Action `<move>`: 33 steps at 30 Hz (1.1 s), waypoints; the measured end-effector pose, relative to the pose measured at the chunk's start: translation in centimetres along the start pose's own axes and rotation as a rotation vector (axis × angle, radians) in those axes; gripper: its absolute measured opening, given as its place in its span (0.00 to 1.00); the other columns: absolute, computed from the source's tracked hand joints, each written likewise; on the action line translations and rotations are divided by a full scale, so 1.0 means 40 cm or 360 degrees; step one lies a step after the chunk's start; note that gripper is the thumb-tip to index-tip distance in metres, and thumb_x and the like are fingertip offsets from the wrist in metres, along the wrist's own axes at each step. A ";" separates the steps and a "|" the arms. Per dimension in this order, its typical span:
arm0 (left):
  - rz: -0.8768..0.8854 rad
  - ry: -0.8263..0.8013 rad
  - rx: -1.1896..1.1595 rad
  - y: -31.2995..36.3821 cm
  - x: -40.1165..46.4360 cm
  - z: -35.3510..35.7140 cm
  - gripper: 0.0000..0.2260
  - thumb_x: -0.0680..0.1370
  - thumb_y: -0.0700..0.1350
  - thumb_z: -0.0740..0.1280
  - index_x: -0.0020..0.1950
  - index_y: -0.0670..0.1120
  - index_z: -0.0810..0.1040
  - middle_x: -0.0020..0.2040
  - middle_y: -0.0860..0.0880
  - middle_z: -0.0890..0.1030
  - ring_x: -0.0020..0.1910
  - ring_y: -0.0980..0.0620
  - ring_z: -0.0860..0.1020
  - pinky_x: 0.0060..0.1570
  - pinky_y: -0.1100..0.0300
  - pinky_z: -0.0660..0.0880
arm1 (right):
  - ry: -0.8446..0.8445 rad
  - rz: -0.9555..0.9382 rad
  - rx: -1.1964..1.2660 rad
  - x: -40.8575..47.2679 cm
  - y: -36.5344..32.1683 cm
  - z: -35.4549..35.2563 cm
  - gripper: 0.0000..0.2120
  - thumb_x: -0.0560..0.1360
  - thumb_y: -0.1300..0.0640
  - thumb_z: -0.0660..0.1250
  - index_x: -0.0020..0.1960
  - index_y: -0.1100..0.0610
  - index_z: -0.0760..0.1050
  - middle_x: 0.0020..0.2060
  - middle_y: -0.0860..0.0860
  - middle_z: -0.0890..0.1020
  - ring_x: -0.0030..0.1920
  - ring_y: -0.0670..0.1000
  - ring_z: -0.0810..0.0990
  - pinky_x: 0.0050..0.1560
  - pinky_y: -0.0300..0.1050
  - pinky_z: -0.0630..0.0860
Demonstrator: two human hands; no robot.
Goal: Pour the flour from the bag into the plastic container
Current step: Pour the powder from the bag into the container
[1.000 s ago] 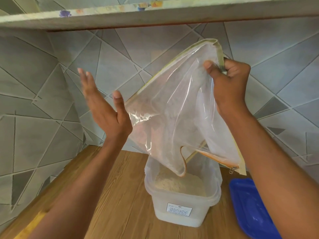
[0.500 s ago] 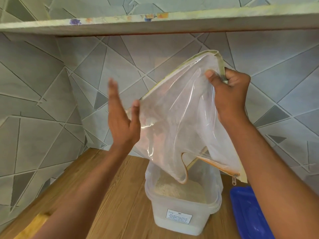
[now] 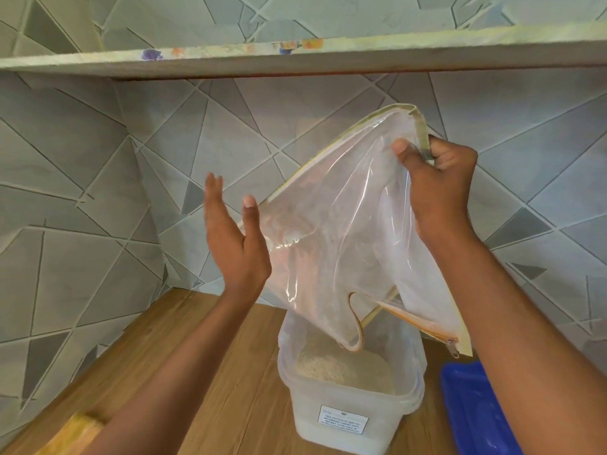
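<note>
A clear zip bag [image 3: 341,231] with a pale green edge hangs upside down, its open mouth just above the plastic container [image 3: 348,412]. My right hand [image 3: 437,188] grips the bag's upper corner. My left hand [image 3: 235,238] is flat with straight fingers, its palm at the bag's left side. The translucent container stands on the wooden counter and holds a mound of flour [image 3: 341,369]. Only a thin film of flour shows inside the bag.
A blue lid [image 3: 473,412] lies on the wooden counter [image 3: 213,372] right of the container. Grey tiled walls close in at the back and left. A shelf edge [image 3: 295,57] runs overhead. A yellow object [image 3: 78,431] sits at the lower left.
My left hand swung from the left in toward the bag and now sits flat against its side. The bag stays held over the container.
</note>
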State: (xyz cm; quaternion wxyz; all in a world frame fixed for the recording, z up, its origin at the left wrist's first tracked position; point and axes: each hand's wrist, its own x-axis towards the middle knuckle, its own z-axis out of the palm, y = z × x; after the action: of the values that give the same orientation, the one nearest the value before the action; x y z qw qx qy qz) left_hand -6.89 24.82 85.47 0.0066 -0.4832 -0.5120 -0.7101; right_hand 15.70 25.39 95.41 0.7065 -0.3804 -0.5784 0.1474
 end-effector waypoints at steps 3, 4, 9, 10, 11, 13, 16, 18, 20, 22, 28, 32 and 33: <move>-0.0115 -0.0195 -0.0013 0.002 -0.002 0.000 0.23 0.82 0.65 0.55 0.69 0.54 0.73 0.66 0.58 0.75 0.66 0.57 0.74 0.66 0.53 0.67 | 0.0008 -0.0004 -0.0024 -0.004 -0.001 -0.006 0.10 0.76 0.54 0.73 0.37 0.55 0.79 0.31 0.47 0.77 0.35 0.43 0.77 0.43 0.45 0.82; -0.0205 -0.0322 -0.0089 0.000 -0.006 -0.001 0.24 0.81 0.68 0.53 0.61 0.52 0.76 0.58 0.55 0.78 0.58 0.56 0.76 0.63 0.54 0.69 | 0.0010 0.0004 -0.0028 -0.003 -0.002 -0.006 0.11 0.76 0.54 0.73 0.36 0.53 0.79 0.29 0.44 0.77 0.34 0.42 0.77 0.42 0.43 0.82; 0.0151 0.0222 0.0195 -0.019 0.012 -0.019 0.30 0.84 0.53 0.59 0.83 0.44 0.54 0.84 0.46 0.52 0.83 0.49 0.50 0.80 0.44 0.53 | 0.0004 0.0010 -0.0010 -0.005 -0.005 -0.015 0.11 0.76 0.54 0.73 0.36 0.48 0.78 0.27 0.37 0.77 0.34 0.40 0.78 0.41 0.37 0.81; 0.0190 0.0017 0.0198 -0.027 0.015 -0.020 0.30 0.84 0.55 0.59 0.83 0.45 0.55 0.83 0.47 0.55 0.83 0.48 0.53 0.79 0.45 0.56 | -0.0002 0.0006 0.0006 -0.006 -0.005 -0.015 0.11 0.77 0.55 0.73 0.36 0.49 0.79 0.27 0.37 0.77 0.34 0.40 0.78 0.41 0.37 0.81; 0.0108 -0.0266 0.0149 -0.023 0.011 -0.019 0.30 0.83 0.59 0.57 0.82 0.47 0.59 0.81 0.52 0.62 0.81 0.49 0.60 0.78 0.47 0.61 | -0.0007 0.0000 0.0018 -0.006 -0.007 -0.015 0.10 0.77 0.56 0.73 0.37 0.50 0.79 0.27 0.36 0.78 0.33 0.39 0.78 0.41 0.37 0.81; -0.0010 -0.0468 0.0079 -0.030 0.000 -0.015 0.29 0.83 0.64 0.55 0.80 0.50 0.65 0.77 0.56 0.69 0.77 0.53 0.67 0.75 0.50 0.65 | -0.0008 -0.0009 0.0040 -0.002 -0.005 -0.012 0.08 0.76 0.57 0.73 0.38 0.53 0.80 0.26 0.36 0.78 0.33 0.40 0.78 0.42 0.39 0.81; 0.0114 -0.0257 0.0110 -0.022 -0.004 -0.023 0.29 0.83 0.63 0.55 0.81 0.52 0.61 0.80 0.53 0.66 0.79 0.54 0.64 0.76 0.51 0.64 | -0.0003 -0.0009 0.0078 0.002 -0.001 -0.011 0.06 0.76 0.57 0.73 0.41 0.57 0.82 0.28 0.37 0.79 0.34 0.40 0.78 0.41 0.37 0.80; -0.0004 -0.0520 0.0106 -0.012 0.004 -0.018 0.33 0.80 0.70 0.51 0.77 0.51 0.69 0.75 0.50 0.74 0.74 0.50 0.71 0.73 0.49 0.68 | -0.0007 -0.0001 0.0074 0.002 0.004 -0.008 0.05 0.77 0.57 0.73 0.43 0.58 0.83 0.29 0.38 0.79 0.34 0.39 0.79 0.40 0.36 0.80; -0.0082 -0.0515 0.0161 -0.025 0.001 -0.015 0.33 0.80 0.70 0.50 0.75 0.53 0.72 0.74 0.51 0.75 0.74 0.50 0.71 0.77 0.49 0.63 | -0.0023 0.0005 0.0087 -0.001 0.007 0.000 0.06 0.77 0.57 0.73 0.44 0.59 0.83 0.31 0.43 0.80 0.35 0.40 0.79 0.41 0.37 0.80; -0.0094 -0.0551 0.0130 -0.028 0.002 -0.017 0.33 0.79 0.71 0.49 0.69 0.53 0.79 0.66 0.50 0.82 0.68 0.49 0.77 0.76 0.43 0.65 | -0.0013 -0.0007 0.0092 0.002 0.008 0.001 0.07 0.76 0.57 0.73 0.44 0.60 0.83 0.33 0.46 0.80 0.35 0.41 0.79 0.41 0.37 0.81; -0.0147 -0.0765 -0.0128 -0.032 0.034 -0.035 0.21 0.81 0.62 0.58 0.61 0.52 0.84 0.57 0.57 0.85 0.57 0.57 0.82 0.64 0.51 0.77 | -0.0031 -0.0010 0.0081 0.005 0.004 -0.009 0.07 0.76 0.57 0.73 0.39 0.53 0.81 0.28 0.37 0.79 0.34 0.39 0.80 0.41 0.36 0.80; -0.0051 -0.1078 0.0001 -0.055 0.097 -0.041 0.20 0.78 0.59 0.69 0.66 0.51 0.80 0.60 0.55 0.83 0.58 0.55 0.81 0.54 0.64 0.73 | -0.0050 -0.0029 0.0111 0.010 0.000 -0.017 0.10 0.76 0.59 0.73 0.38 0.50 0.80 0.27 0.35 0.79 0.33 0.38 0.80 0.40 0.34 0.78; 0.0005 -0.1078 0.0046 -0.059 0.109 -0.039 0.20 0.77 0.58 0.71 0.65 0.51 0.80 0.59 0.55 0.83 0.58 0.54 0.81 0.54 0.66 0.72 | -0.0045 -0.0026 0.0115 0.014 -0.001 -0.020 0.10 0.76 0.59 0.73 0.37 0.49 0.80 0.26 0.35 0.79 0.33 0.38 0.80 0.40 0.34 0.78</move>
State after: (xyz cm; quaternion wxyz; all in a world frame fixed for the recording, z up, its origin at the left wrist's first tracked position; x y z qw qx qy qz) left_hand -11.44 26.91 86.78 -0.1558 -0.6924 -0.4945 -0.5018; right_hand 16.58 25.43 95.79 0.7128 -0.3477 -0.5857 0.1676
